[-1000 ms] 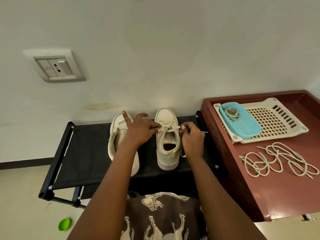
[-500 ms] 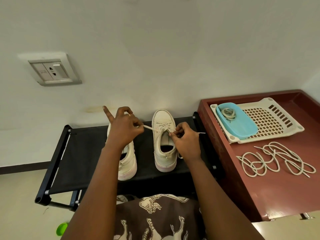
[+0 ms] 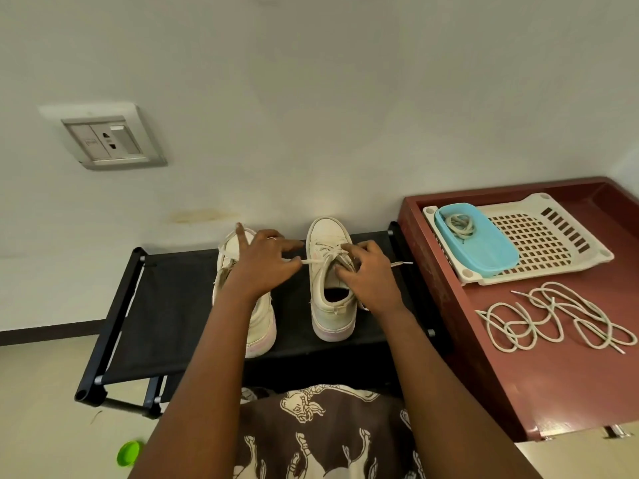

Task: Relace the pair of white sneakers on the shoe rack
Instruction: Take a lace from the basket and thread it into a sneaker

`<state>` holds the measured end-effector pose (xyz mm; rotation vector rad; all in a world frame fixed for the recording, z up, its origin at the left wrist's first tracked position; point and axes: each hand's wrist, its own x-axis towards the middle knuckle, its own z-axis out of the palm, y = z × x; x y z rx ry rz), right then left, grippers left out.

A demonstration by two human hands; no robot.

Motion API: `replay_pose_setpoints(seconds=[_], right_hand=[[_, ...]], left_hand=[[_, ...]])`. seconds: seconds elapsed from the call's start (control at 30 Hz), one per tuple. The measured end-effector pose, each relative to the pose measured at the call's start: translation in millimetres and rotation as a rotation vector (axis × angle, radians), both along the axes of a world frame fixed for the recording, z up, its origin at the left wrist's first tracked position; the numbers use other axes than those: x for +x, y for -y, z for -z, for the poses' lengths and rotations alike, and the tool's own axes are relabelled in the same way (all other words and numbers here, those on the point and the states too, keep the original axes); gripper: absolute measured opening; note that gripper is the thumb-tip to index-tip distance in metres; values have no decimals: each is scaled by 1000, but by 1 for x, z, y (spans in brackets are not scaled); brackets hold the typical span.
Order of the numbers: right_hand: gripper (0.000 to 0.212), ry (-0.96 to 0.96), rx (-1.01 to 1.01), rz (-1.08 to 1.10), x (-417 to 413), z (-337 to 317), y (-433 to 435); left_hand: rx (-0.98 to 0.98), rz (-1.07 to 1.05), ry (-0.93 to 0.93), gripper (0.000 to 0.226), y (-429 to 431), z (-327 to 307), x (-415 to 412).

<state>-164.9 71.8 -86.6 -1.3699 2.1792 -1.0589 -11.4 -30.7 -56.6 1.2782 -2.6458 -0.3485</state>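
Two white sneakers stand side by side on the black shoe rack [image 3: 166, 305], toes to the wall. My left hand [image 3: 262, 267] hovers over the left sneaker [image 3: 261, 326] and pinches one end of the white lace [image 3: 313, 261], which runs into the right sneaker's [image 3: 332, 316] upper eyelets. Its index finger points up. My right hand [image 3: 371, 281] grips the right sneaker's right eyelet flap, thumb on the tongue. The lace's other end sticks out to the right past this hand.
A dark red table [image 3: 553, 382] stands to the right with loose laces [image 3: 553, 318], a white perforated basket [image 3: 553, 236] and a blue container [image 3: 484, 247] holding a coiled lace. A green cap [image 3: 129, 452] lies on the floor. A wall socket [image 3: 110, 140] sits upper left.
My left hand first drew the lace out to the left, then came back toward the right sneaker. My right hand's fingers shifted from pinching the lace to the shoe's eyelet flap.
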Motion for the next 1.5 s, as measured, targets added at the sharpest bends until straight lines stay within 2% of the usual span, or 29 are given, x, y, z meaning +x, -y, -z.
replay_pose_setpoints(seconds=[0.13, 0.27, 0.4, 0.5, 0.7, 0.8, 0.9, 0.97, 1.03, 1.13, 1.33, 1.5], right_hand=[[37, -162, 22, -21, 6, -1, 7], [26, -323, -21, 3, 8, -3, 12], [17, -370, -105, 26, 15, -3, 17], [14, -299, -188, 87, 18, 3, 19], [14, -184, -207, 118, 22, 6, 19], [13, -131, -222, 84, 21, 5, 17], [10, 8, -237, 109, 17, 4, 13], [10, 181, -257, 187, 12, -3, 10], [13, 269, -280, 263, 3, -11, 8], [18, 148, -208, 230, -8, -16, 10], [26, -131, 43, -104, 2, -15, 17], [24, -331, 72, -89, 2, -15, 22]], left_hand=[[22, 87, 2, 29, -7, 3, -20], [-15, 64, -51, 21, -10, 6, -26], [-80, 29, -88, 15, -12, 10, -28], [-133, 32, -117, 13, -13, 13, -29], [-263, 153, -132, 9, -10, 12, -26], [-362, 168, -149, 19, -8, 13, -23], [-309, 143, -162, 18, -7, 16, -24], [-230, 133, -142, 9, -6, 15, -25], [-168, 154, -120, 9, -5, 12, -24], [-44, 166, -137, 22, -6, 7, -22], [143, 46, -200, 23, -11, 1, -18], [188, 46, -141, 18, -7, 0, -19]])
